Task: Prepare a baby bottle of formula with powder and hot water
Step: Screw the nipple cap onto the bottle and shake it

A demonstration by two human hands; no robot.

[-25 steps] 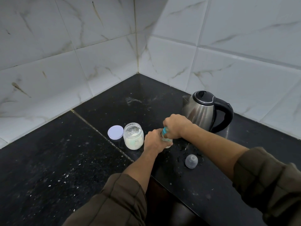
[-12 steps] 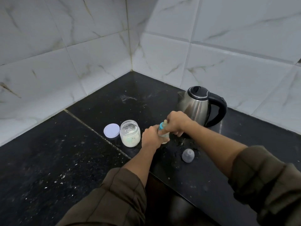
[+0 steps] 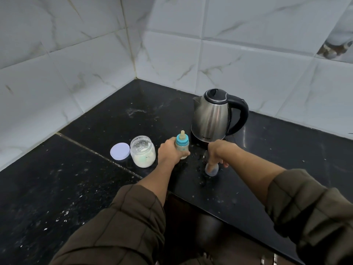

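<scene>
Your left hand [image 3: 169, 150] wraps the bottle [image 3: 182, 145], so its lower body and what is inside stay hidden from you. Under your right hand [image 3: 217, 152], the fingers cover the top of the clear cap [image 3: 211, 171]. The small print on the kettle [image 3: 212, 116], just beyond that hand, is unreadable.

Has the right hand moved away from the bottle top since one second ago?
Yes. The right hand left the bottle and went toward the person, away from the kettle, down to the clear cap on the counter.
</scene>
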